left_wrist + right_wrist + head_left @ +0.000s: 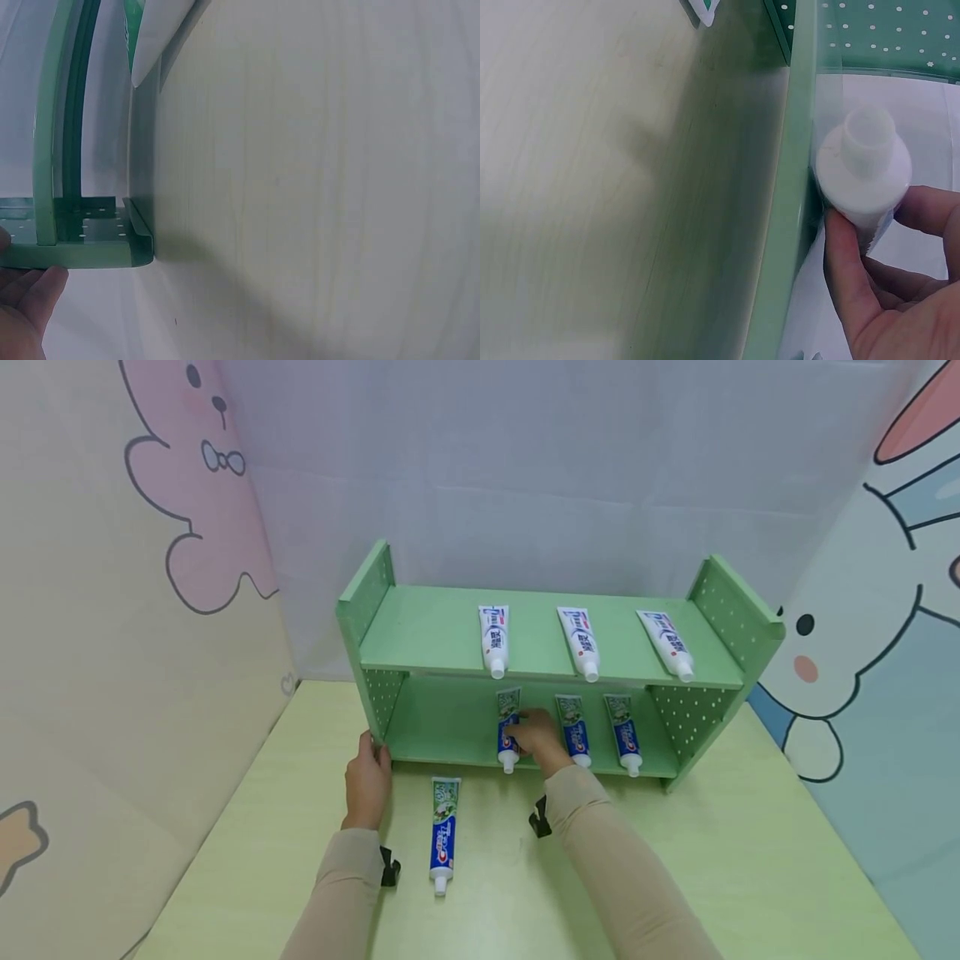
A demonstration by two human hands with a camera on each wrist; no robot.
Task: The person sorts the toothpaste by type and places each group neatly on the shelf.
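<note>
A green two-tier shelf rack [450, 627] stands on the table. My left hand [367, 787] grips the lower front of its left side panel; in the left wrist view, fingers [46, 296] lie against that panel's edge. On the lower shelf my right hand [537, 737] pinches a blue-and-green toothpaste tube [507, 712], its cap toward me. The right wrist view shows this tube's white cap [866, 161] between thumb and fingers. Another blue-and-green toothpaste tube [443, 831] lies on the table in front of the rack, between my forearms.
Two more blue-and-green tubes [573, 727] [622, 731] lie to the right on the lower shelf. Three white toothpaste tubes [494, 635] [580, 639] [666, 642] lie spaced along the upper shelf. The pale table [480, 910] extends in front, with cartoon-printed walls [225, 693] around.
</note>
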